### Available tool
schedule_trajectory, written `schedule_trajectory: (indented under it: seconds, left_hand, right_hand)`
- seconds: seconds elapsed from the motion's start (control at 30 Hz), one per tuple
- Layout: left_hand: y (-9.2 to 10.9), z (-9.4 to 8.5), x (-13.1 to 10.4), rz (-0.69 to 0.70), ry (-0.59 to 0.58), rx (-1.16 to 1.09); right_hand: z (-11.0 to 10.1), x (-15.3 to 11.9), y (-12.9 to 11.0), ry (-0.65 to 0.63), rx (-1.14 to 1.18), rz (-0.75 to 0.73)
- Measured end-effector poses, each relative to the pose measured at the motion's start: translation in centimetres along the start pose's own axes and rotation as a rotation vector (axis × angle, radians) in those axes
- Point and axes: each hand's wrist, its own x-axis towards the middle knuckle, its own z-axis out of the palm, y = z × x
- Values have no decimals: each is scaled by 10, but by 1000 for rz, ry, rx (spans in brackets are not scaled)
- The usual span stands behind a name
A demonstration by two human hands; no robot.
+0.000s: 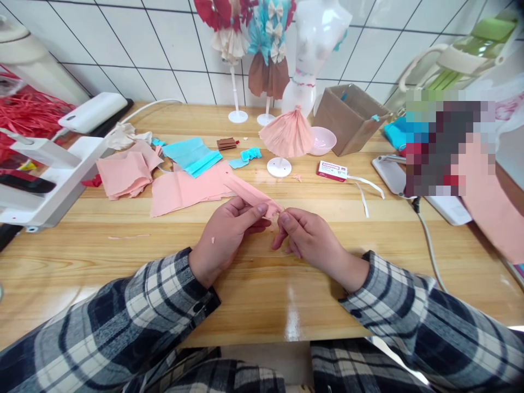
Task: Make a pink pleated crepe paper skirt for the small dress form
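Between my hands a narrow folded strip of pink paper (pixel 249 192) slants over the table. My left hand (pixel 231 232) pinches it near its lower end, thumb on top. The fingertips of my right hand (pixel 309 234) are pressed together on the strip's torn tip. Beyond the strip lie flat pink sheets (pixel 184 188) and a folded blue sheet (pixel 194 155). A pleated pink paper skirt (pixel 287 134) stands on a small white stand behind my hands. One tiny pink scrap sticks to the back of my left hand.
Paper-dressed forms (pixel 269 73) and a white mannequin (pixel 313 43) line the tiled wall. A brown box (pixel 347 117), a pink bowl (pixel 322 141) and a red-and-white packet (pixel 332 171) sit right of centre. At the left is a white rack (pixel 61 174); a cable runs down the right.
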Motion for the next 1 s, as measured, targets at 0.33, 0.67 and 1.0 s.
schedule_trajectory:
  seconds: [0.33, 0.67, 1.0]
  left_hand:
    - [-2, 0, -1, 21, -6, 12]
    - [-1, 1, -1, 14, -2, -2]
    - [0, 1, 0, 19, 11, 12]
  right_hand:
    - [1, 1, 1, -2, 34, 6]
    - [2, 1, 0, 0, 35, 12]
    - [1, 0, -2, -17, 24, 17]
